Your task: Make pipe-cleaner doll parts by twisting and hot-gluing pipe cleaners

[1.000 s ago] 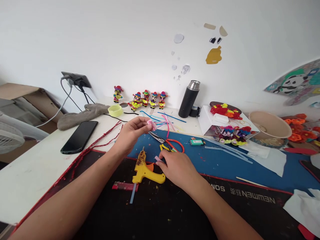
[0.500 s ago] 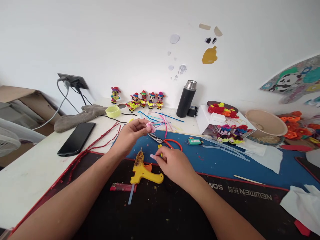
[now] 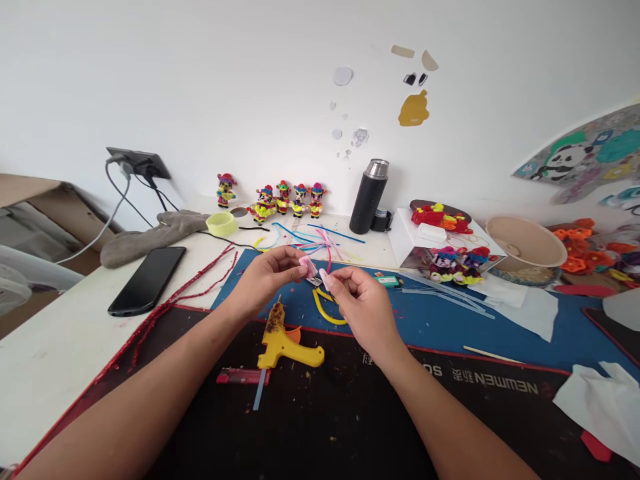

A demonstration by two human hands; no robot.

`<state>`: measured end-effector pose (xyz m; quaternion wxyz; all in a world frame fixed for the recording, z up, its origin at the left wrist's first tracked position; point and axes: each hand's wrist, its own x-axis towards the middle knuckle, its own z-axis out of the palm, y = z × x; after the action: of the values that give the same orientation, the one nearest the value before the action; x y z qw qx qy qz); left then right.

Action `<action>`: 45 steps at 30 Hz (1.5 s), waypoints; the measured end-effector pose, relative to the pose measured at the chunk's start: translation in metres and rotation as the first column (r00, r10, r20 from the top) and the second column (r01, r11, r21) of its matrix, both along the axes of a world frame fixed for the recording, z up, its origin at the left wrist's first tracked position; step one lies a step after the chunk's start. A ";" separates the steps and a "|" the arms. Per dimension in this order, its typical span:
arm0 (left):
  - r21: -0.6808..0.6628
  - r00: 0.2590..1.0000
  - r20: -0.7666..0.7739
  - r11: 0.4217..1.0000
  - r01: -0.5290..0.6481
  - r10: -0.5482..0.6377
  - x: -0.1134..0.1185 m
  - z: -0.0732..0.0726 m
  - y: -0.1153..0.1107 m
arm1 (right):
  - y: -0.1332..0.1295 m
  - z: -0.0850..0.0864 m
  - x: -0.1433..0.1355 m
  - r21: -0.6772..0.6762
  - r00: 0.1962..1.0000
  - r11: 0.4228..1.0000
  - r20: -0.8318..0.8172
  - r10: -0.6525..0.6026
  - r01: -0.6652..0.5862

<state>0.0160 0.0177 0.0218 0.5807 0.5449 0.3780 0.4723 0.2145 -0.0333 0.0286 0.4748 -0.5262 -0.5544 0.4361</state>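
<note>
My left hand (image 3: 275, 275) pinches a small pink fuzzy piece (image 3: 309, 267) between thumb and fingertips. Close beside it, my right hand (image 3: 363, 300) grips a small pale pink strip (image 3: 325, 275) with thumb and forefinger. The two pieces are nearly together; whether they touch I cannot tell. Below the hands, a yellow glue gun (image 3: 285, 347) lies on the dark mat, a clear glue stick (image 3: 259, 390) poking from its rear. A tool with metal jaws and a curved yellow handle (image 3: 325, 312) lies behind my hands, partly hidden.
Pipe cleaners (image 3: 325, 243) lie scattered at the back, near several small figures (image 3: 265, 203). A black flask (image 3: 369, 197) stands by the wall. At left are a phone (image 3: 147, 280) and red fuzzy stems (image 3: 183, 287). A red lighter (image 3: 235, 376) lies beside the glue gun.
My right hand has moved up, bringing its pale pink strip close to the pink piece. My left hand has shifted slightly right and down. The view has shifted a little.
</note>
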 end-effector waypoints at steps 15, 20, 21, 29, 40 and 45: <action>-0.045 0.994 0.009 0.993 0.107 -0.106 0.009 0.005 -0.009 | -0.002 0.005 -0.003 0.056 0.999 0.998 0.012 -0.035 0.035; -0.046 0.992 0.008 0.991 0.128 -0.128 0.010 0.006 -0.011 | -0.003 0.004 -0.003 0.052 1.000 0.998 0.000 -0.030 0.030; -0.045 0.991 0.009 0.990 0.132 -0.132 0.010 0.006 -0.011 | -0.003 0.004 -0.003 0.052 1.000 0.998 0.000 -0.031 0.031; -0.039 0.989 0.017 0.988 0.146 -0.146 0.010 0.007 -0.012 | -0.004 0.005 -0.003 0.051 0.999 0.998 0.038 -0.028 0.026; -0.025 0.989 0.009 0.988 0.150 -0.149 0.009 0.005 -0.012 | -0.004 0.004 -0.003 0.045 1.000 0.999 0.015 -0.017 0.016; -0.018 0.989 0.020 0.989 0.144 -0.143 0.010 0.006 -0.012 | -0.003 0.005 -0.003 0.034 1.000 0.999 0.021 -0.006 0.006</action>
<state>0.0257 0.0054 0.0274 0.6220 0.5605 0.3369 0.4306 0.2116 -0.0366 0.0339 0.4791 -0.5243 -0.5652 0.4197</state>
